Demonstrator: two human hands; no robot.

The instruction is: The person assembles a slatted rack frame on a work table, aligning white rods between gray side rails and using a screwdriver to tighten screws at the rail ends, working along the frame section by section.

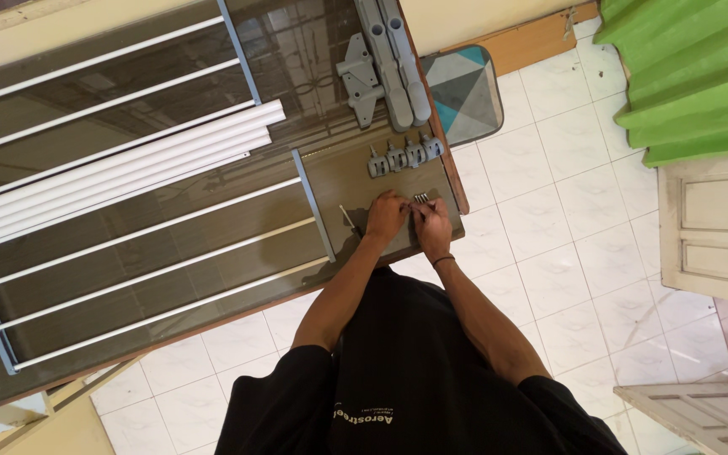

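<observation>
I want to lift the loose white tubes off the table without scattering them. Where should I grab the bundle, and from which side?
Judging by their pose, grip the white tubes around the middle of the bundle, coming from above with both hands spread apart. They are long, thin and lie side by side on the glass table, so an end grip would likely let them fan out. The left hand and right hand are busy at the table's corner.

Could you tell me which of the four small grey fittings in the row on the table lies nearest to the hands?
The leftmost fitting is nearest, just above the left hand; the others step away up and right toward the long grey brackets.
</observation>
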